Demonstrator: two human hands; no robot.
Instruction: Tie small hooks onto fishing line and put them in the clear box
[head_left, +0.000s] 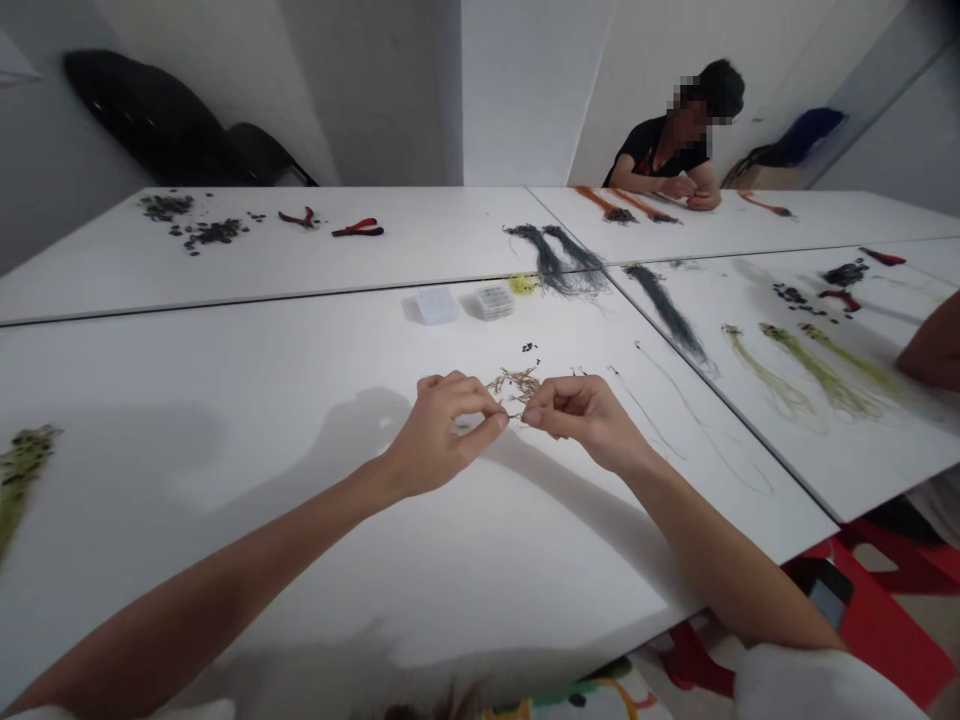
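My left hand [446, 430] is closed in a pinch, thumb and forefinger on a small thin dark piece [514, 417]. At the piece's other end, the fingertips of my right hand [574, 415] are pinched together too. It is too small to name. Just behind my fingers lies a loose pile of small brass-coloured wire pieces [517, 382], partly hidden by the hands. A few black bits [529, 347] sit beyond the pile. Right of my right hand, thin lines with small metal ends [637, 346] are stretched over the white table [360, 560].
Two clear plastic boxes [436, 307] stand ahead, near a yellow bundle [524, 285]. Dark green thread bundles [551, 260] and yellow-green ones [817, 370] lie rightward. Red-handled pliers [360, 228] rest at the back left. A co-worker [667, 150] sits across; another person's arm [934, 345] shows right.
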